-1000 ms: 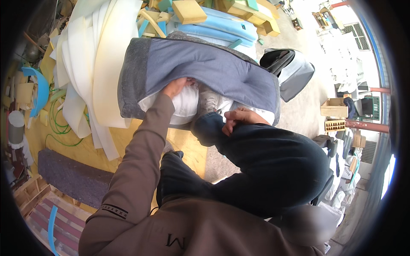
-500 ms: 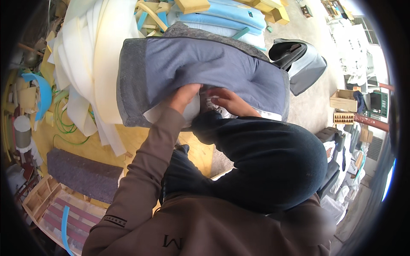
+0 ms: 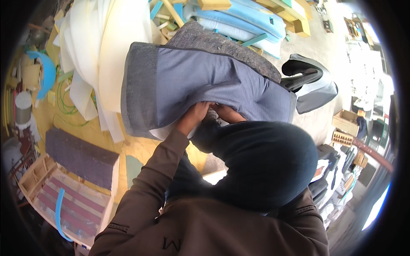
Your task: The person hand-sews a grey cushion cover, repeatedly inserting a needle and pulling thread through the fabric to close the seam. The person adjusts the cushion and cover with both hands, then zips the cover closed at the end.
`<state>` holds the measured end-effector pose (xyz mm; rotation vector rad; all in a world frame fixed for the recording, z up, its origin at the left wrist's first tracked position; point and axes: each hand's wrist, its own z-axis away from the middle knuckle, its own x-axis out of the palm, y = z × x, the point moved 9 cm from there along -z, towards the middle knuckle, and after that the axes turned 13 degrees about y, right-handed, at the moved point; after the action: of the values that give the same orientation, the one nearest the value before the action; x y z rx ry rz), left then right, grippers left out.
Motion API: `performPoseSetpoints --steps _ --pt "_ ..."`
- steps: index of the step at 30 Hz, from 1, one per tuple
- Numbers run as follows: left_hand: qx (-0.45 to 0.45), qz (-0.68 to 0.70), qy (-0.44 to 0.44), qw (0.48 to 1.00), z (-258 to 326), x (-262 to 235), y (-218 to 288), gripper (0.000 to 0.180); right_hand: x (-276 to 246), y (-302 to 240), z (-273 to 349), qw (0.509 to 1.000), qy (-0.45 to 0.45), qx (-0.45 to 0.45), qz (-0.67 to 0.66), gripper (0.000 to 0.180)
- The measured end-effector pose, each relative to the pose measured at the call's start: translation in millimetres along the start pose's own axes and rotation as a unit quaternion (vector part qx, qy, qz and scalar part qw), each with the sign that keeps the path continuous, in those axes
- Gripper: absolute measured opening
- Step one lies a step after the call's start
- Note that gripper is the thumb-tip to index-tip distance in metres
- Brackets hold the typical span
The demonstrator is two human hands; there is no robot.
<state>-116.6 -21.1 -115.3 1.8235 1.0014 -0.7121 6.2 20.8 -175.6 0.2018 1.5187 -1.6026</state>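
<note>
A blue-grey fabric cover (image 3: 179, 72) with darker grey end panels lies over a long cushion-like block in front of me. White material shows under its near edge. At the middle of that edge, my left hand (image 3: 195, 117) is closed on the bunched cloth, its fingertips partly tucked under. Close beside it, my right hand (image 3: 229, 114) has its fingers curled in at the same fold. My raised knee (image 3: 265, 158) hides part of the right wrist and forearm. Behind the cover, a mottled dark grey felt-covered piece (image 3: 218, 40) shows.
White foam sheets (image 3: 85, 55) hang at the left. Blue-wrapped foam (image 3: 239, 21) and yellow foam blocks lie at the back. A grey-and-black fabric cover (image 3: 316, 89) rests on the floor at right. A wooden frame (image 3: 72, 196) with webbing stands at lower left.
My right hand has closed in from spread fingers to the cloth edge beside my left hand. The near fold is bunched between them. The view has shifted slightly.
</note>
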Motion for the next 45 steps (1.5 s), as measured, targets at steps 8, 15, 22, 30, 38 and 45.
performPoseSetpoints --steps 8,15,22,30,38,45 --pt "-0.126 -0.031 0.108 0.986 -12 -57 1 0.028 -24 -28 -11 0.991 -0.035 0.016 -0.127 0.047" --pt "-0.491 0.342 0.129 0.791 22 -57 -16 0.034 -36 -50 -10 0.992 -0.064 0.04 -0.098 0.047" --pt "-0.433 0.398 0.235 0.774 20 -108 23 0.035 -77 -83 7 0.98 0.081 -0.18 -0.011 0.045" --pt "-0.363 0.453 0.163 0.798 -27 -114 17 0.033 -66 -120 1 0.969 0.032 -0.155 -0.19 0.032" --pt "-0.161 0.073 0.083 0.981 13 -92 32 0.061 -92 -104 -18 0.976 0.034 -0.216 0.002 0.029" --pt "-0.23 0.0 -0.008 0.973 27 -46 -17 0.046 -75 -104 -22 0.973 -0.033 -0.224 -0.052 0.032"
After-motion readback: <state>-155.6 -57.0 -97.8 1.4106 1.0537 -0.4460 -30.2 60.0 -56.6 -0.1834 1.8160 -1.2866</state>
